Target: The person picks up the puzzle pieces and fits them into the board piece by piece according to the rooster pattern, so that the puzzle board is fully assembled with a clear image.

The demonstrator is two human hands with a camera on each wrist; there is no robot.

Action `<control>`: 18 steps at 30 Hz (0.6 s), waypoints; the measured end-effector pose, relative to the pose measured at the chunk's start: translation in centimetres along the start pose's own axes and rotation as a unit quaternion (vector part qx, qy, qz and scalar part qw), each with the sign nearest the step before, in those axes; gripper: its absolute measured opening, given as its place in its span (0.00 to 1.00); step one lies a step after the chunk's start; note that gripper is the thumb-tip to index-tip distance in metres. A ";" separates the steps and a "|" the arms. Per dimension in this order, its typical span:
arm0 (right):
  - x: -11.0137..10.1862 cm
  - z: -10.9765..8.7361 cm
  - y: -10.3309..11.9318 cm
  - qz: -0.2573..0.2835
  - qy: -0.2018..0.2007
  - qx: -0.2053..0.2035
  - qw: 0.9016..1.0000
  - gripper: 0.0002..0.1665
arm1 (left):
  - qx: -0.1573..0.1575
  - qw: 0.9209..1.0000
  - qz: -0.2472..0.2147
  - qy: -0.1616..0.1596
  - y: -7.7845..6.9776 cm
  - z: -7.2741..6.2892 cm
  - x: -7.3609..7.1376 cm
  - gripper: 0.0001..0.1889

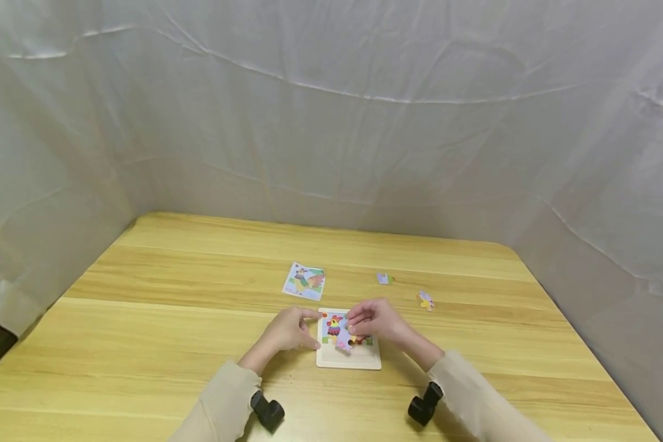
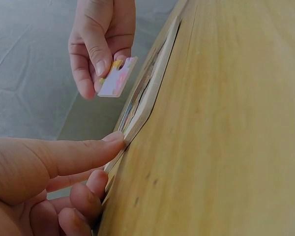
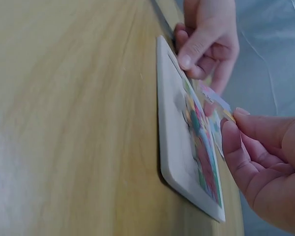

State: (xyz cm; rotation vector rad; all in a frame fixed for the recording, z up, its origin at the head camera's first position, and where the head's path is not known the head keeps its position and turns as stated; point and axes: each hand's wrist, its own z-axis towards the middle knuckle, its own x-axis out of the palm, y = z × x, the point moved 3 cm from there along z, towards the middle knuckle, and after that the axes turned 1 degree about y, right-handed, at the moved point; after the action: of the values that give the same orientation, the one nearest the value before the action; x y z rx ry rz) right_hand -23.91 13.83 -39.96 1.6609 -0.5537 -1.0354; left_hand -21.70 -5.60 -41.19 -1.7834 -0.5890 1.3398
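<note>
My right hand (image 1: pixel 377 319) pinches a lilac jigsaw piece (image 1: pixel 344 339) between thumb and fingers. That piece, with pink and yellow patches, hangs tilted over the square wooden puzzle board (image 1: pixel 349 362). Colourful fitted pieces (image 3: pixel 203 147), part of an animal picture with a red-crested head (image 1: pixel 334 323), fill the board's far half; bare wood shows in its near half. At the board's left edge rests my left hand (image 1: pixel 289 329), its thumb (image 2: pixel 88 153) and straight index finger touching the edge apart from each other. The pinched piece hides part of the picture.
A picture card (image 1: pixel 305 281) of the animal lies beyond the board, to its left. Two loose jigsaw pieces, a lilac and green one (image 1: pixel 383 279) and a lilac and yellow one (image 1: pixel 426 301), lie at the far right on the wooden table (image 1: pixel 160 350). Grey cloth (image 1: pixel 331 153) surrounds the table.
</note>
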 end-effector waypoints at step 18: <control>2.5 1.2 -0.2 -0.022 0.055 -0.081 0.995 0.12 | 0.012 1.000 -0.007 0.004 -0.2 0.0 -0.1 0.29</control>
State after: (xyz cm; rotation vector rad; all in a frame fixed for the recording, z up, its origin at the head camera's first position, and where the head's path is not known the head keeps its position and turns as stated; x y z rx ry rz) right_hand -23.65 11.27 -41.12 1.5822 -0.3524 -0.9874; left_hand -21.75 -5.58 -41.00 -1.7618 -0.5768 1.3247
